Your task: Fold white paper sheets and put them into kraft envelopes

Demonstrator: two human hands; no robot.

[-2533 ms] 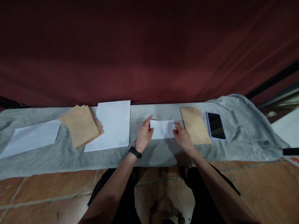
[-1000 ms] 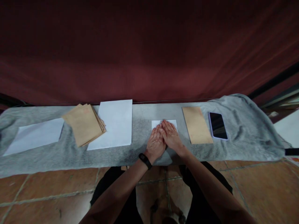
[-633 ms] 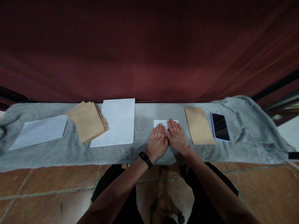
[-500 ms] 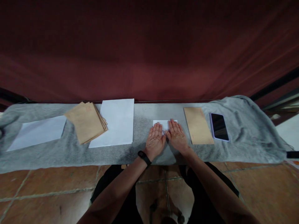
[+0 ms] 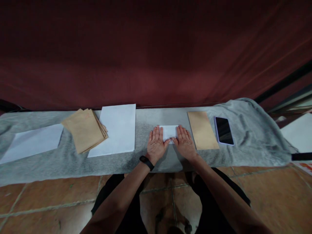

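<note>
A small white sheet of folded paper [image 5: 170, 132] lies on the grey cloth in front of me. My left hand [image 5: 156, 144] rests flat over its left side, fingers stretched away from me. Over the right side my right hand [image 5: 184, 143] lies flat in the same way. Both thumbs point inward and nearly meet near the paper's close edge. The middle of the paper shows between the hands, while its two sides are partly hidden under the fingers. A dark band [image 5: 147, 162] circles my left wrist.
Left of my hands lie white sheets [image 5: 119, 130], with several brown envelopes [image 5: 85, 131] fanned partly over them. Farther left is another white sheet [image 5: 34, 142]. On the right are one brown envelope [image 5: 203, 130] and a phone [image 5: 224, 130]. A dark red curtain [image 5: 156, 78] hangs behind.
My hands have spread apart along the paper, the left one moving leftward, so more of its middle shows. The whole view has shifted slightly.
</note>
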